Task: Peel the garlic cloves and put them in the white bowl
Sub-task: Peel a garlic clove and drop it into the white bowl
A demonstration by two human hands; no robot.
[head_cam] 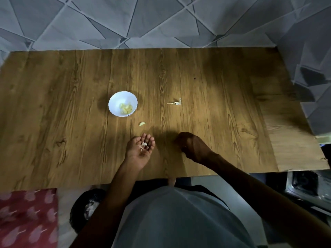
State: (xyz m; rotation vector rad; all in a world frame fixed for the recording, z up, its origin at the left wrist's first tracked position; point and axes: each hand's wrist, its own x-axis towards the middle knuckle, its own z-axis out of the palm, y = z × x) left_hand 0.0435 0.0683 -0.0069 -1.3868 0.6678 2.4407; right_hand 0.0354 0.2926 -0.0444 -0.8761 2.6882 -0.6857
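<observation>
The white bowl (pixel 114 102) stands on the wooden table (pixel 53 113) left of centre, with several peeled yellowish cloves in it. One peeled garlic clove (pixel 141 124) lies loose on the table just in front of the bowl. My left hand (pixel 139 149) is palm up near the front edge, cupped, with pale garlic skins (pixel 143 145) lying in the palm. My right hand (pixel 193 147) is in shadow to its right, knuckles up and fingers curled down onto the table. A small pale speck shows at its fingertips, and I cannot tell whether it pinches anything.
A scrap of garlic skin (pixel 176 103) lies on the table to the right of the bowl. A dark round bin (pixel 86 208) stands on the floor below the table's front edge, beside a red patterned cloth (pixel 26 217). A grey tiled wall (pixel 161 20) rises behind the table.
</observation>
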